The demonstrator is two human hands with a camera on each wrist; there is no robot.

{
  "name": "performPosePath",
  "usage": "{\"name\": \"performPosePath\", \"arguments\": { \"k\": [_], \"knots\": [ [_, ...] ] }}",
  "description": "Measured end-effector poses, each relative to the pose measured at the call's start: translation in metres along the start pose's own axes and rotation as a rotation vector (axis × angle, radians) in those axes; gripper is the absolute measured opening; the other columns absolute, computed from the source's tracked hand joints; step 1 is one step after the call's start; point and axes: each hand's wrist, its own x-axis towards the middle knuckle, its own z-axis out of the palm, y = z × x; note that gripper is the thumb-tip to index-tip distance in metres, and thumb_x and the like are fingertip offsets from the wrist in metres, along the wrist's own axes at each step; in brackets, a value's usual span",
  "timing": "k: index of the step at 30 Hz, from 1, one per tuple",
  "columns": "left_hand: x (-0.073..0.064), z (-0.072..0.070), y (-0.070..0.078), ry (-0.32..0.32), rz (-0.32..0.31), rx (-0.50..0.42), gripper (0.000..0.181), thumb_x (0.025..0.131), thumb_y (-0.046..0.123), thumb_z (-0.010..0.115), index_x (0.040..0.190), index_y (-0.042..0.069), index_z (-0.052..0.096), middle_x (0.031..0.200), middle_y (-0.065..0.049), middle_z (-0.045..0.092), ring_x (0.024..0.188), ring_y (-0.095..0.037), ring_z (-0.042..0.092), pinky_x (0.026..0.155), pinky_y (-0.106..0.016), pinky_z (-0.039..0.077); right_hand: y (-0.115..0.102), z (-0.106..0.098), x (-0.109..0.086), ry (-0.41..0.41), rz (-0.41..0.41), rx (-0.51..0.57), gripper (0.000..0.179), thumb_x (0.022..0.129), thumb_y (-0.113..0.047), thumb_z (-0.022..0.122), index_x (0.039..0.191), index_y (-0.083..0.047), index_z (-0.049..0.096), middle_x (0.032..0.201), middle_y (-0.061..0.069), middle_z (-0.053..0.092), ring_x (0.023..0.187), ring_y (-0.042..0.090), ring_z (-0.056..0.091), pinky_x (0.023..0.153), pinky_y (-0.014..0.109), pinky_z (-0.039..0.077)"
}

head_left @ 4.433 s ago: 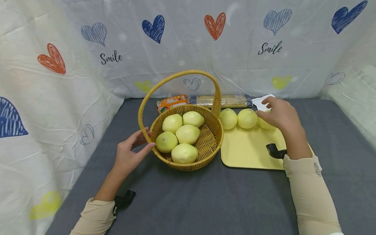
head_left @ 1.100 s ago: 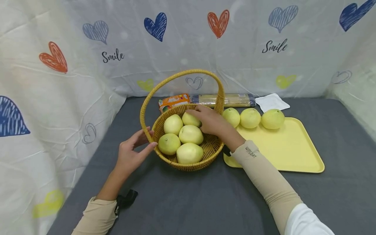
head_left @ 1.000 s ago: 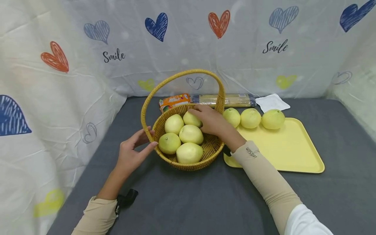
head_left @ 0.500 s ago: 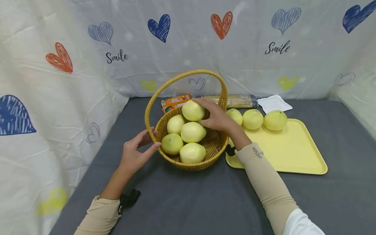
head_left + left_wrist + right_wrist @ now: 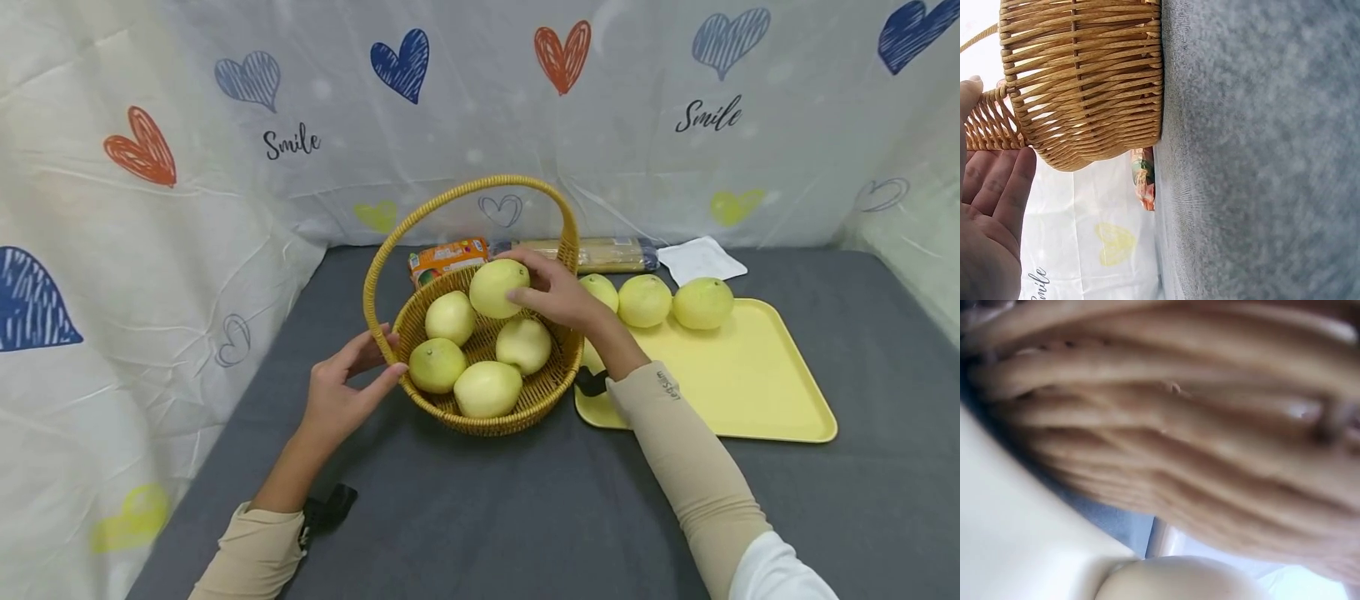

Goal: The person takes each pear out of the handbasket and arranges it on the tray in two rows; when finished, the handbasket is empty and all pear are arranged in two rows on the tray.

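Note:
My left hand [image 5: 347, 385] holds the wicker basket [image 5: 480, 427] at the left foot of its tall handle, thumb in front and fingers behind. In the left wrist view its fingers [image 5: 1015, 187] lie against that handle foot. My right hand [image 5: 558, 287] grips a pale yellow-green round fruit [image 5: 495, 288] above the back of the basket, thumb on its near side. Several like fruits lie inside: one at the left [image 5: 437, 365], one in front [image 5: 488, 389], one at the right [image 5: 523, 346], one behind [image 5: 450, 318]. Blurred wicker [image 5: 1166, 444] fills most of the right wrist view.
A yellow tray [image 5: 750, 383] lies right of the basket, with three similar fruits [image 5: 702, 303] lined along its back edge. Behind stand an orange packet [image 5: 447, 257], a clear-wrapped pale bundle [image 5: 611, 255] and a folded white cloth [image 5: 702, 260]. A printed curtain [image 5: 465, 108] hangs beyond.
My right hand left the tray's fruits, reached into the basket and raised the back fruit. The middle fruit rolled right. My left hand kept its hold on the basket.

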Motion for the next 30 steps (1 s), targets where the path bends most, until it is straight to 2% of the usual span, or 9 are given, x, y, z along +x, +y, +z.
{"name": "performPosePath", "arguments": {
  "k": [3,6,10,13,15,18,26,27,30],
  "knots": [
    [0.001,0.0,0.001,0.001,0.004,-0.004,0.062,0.073,-0.013,0.082,0.131,0.0,0.064,0.115,-0.014,0.072,0.096,-0.026,0.072,0.086,-0.028,0.058,-0.001,0.0,-0.002,-0.029,-0.016,-0.006,0.049,0.102,-0.009,0.053,0.148,0.0,0.04,0.144,0.018,0.042,0.118,0.028,0.055,0.096,0.042,0.049],
    [0.002,0.001,0.004,0.005,0.009,-0.005,0.064,0.072,-0.016,0.082,0.131,0.0,0.064,0.114,-0.015,0.072,0.095,-0.029,0.072,0.085,-0.028,0.058,-0.003,0.001,-0.004,-0.036,-0.027,-0.014,0.048,0.103,-0.007,0.051,0.149,0.0,0.038,0.144,0.02,0.041,0.114,0.029,0.057,0.092,0.042,0.051],
    [0.006,0.002,0.015,0.02,0.035,-0.003,0.061,0.071,-0.019,0.08,0.128,-0.006,0.064,0.109,-0.022,0.071,0.091,-0.035,0.071,0.084,-0.028,0.058,-0.008,0.006,-0.008,0.002,-0.022,-0.062,0.045,0.102,-0.006,0.052,0.145,0.001,0.042,0.137,0.017,0.046,0.105,0.029,0.062,0.086,0.041,0.054],
    [0.007,0.002,0.021,0.028,0.051,-0.002,0.059,0.07,-0.021,0.079,0.126,-0.011,0.063,0.107,-0.026,0.071,0.089,-0.039,0.071,0.083,-0.027,0.059,-0.012,0.009,-0.011,0.025,-0.001,-0.112,0.042,0.103,-0.011,0.054,0.143,-0.002,0.048,0.135,0.013,0.048,0.106,0.026,0.063,0.087,0.041,0.055],
    [0.007,0.002,0.021,0.029,0.052,0.001,0.06,0.07,-0.021,0.079,0.126,-0.01,0.063,0.107,-0.026,0.071,0.09,-0.037,0.071,0.083,-0.026,0.058,-0.015,0.012,-0.013,0.031,0.012,-0.139,0.042,0.103,-0.014,0.055,0.143,-0.006,0.05,0.134,0.011,0.05,0.107,0.025,0.064,0.087,0.042,0.056],
    [0.005,0.001,0.012,0.023,0.033,0.004,0.063,0.07,-0.02,0.08,0.129,-0.005,0.064,0.11,-0.02,0.072,0.092,-0.032,0.072,0.084,-0.025,0.058,-0.019,0.014,-0.014,0.038,0.021,-0.187,0.041,0.103,-0.018,0.056,0.143,-0.013,0.052,0.134,0.007,0.051,0.108,0.022,0.063,0.087,0.042,0.056],
    [0.0,0.001,-0.001,0.008,0.023,-0.002,0.064,0.075,-0.013,0.082,0.134,0.003,0.063,0.115,-0.013,0.072,0.097,-0.025,0.072,0.085,-0.026,0.058,-0.025,0.014,-0.021,0.039,0.043,-0.201,0.045,0.102,-0.018,0.056,0.146,-0.009,0.049,0.145,0.007,0.047,0.112,0.025,0.059,0.091,0.045,0.052],
    [0.0,0.0,-0.001,0.009,0.024,-0.004,0.064,0.075,-0.013,0.081,0.134,0.003,0.063,0.115,-0.013,0.072,0.097,-0.025,0.072,0.085,-0.026,0.058,-0.026,0.013,-0.022,0.039,0.047,-0.199,0.045,0.102,-0.018,0.056,0.146,-0.009,0.049,0.146,0.007,0.047,0.113,0.025,0.059,0.091,0.045,0.052],
    [0.005,0.0,0.014,0.018,0.038,0.002,0.061,0.072,-0.018,0.08,0.13,-0.004,0.064,0.111,-0.02,0.072,0.092,-0.032,0.072,0.084,-0.027,0.058,-0.027,0.011,-0.025,0.027,0.032,-0.201,0.046,0.101,-0.016,0.057,0.145,-0.008,0.049,0.146,0.01,0.047,0.113,0.026,0.059,0.092,0.046,0.051]
  ]
}}
